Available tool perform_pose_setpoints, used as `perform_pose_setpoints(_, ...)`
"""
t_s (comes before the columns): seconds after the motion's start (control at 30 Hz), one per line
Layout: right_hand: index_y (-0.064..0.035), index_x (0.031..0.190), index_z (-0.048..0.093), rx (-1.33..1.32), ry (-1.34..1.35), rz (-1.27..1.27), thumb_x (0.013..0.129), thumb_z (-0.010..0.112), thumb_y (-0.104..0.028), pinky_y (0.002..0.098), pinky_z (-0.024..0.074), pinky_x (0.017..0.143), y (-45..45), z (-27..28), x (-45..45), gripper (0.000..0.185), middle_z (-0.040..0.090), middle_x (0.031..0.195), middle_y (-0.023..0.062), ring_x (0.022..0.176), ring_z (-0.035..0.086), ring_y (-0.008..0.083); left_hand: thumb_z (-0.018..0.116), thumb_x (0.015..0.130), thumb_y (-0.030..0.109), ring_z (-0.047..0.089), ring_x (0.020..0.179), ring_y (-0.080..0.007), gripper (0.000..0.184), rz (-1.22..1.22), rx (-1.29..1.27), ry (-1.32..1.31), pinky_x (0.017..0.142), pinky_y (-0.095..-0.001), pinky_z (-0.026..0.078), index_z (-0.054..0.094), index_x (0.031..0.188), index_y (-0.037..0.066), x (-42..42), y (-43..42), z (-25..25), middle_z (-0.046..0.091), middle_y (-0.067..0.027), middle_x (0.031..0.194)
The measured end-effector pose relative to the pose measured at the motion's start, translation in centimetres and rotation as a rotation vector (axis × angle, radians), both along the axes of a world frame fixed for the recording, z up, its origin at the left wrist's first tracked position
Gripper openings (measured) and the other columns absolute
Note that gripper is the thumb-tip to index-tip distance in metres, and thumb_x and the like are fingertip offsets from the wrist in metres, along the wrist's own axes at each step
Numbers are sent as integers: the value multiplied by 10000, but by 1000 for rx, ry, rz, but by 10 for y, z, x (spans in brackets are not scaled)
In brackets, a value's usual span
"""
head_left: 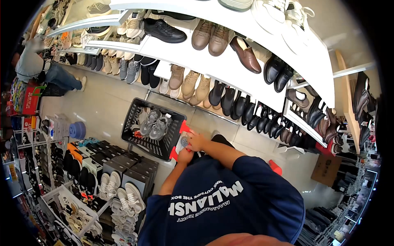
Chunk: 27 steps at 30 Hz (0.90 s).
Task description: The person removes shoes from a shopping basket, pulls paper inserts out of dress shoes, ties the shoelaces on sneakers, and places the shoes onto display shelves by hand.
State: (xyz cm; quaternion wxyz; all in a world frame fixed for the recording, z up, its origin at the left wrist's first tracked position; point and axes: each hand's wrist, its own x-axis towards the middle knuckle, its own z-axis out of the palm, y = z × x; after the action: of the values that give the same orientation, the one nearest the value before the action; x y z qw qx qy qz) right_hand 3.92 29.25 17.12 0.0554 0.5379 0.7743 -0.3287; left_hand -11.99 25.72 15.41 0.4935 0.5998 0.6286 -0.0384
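Observation:
A black plastic shopping basket (174, 135) with a red pull handle (183, 128) stands on the floor ahead of my body. Inside it lie a pair of grey sneakers (154, 125), with paler shoes and something orange-red partly hidden beside them. My right hand (198, 141) is closed around the handle on its far side. Close to it, my left hand (185, 155) grips the handle's near side. Between the two hands shows a round grey dotted part (184, 141).
White shelves (172, 55) of shoes run along the top and right. Stacked dark shoe boxes (127, 166) and a rack of white sneakers (133, 197) stand at lower left. Another person (37, 65) is at far left, near a blue stool (77, 130). A cardboard box (325, 169) sits at right.

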Motion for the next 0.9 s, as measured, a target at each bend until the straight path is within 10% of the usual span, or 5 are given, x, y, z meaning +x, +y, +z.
perform_pose_setpoints(0.9,-120,1075,773,-121,61,2,787,735,-560,466,436,1116,44,6,-38,527,699,1220,98,1414,396,392,666,851,447,686,1072,-456,502,51,-11,-30,953,-522,544,734,1124,31,-52,15,-7,720,-295,1091)
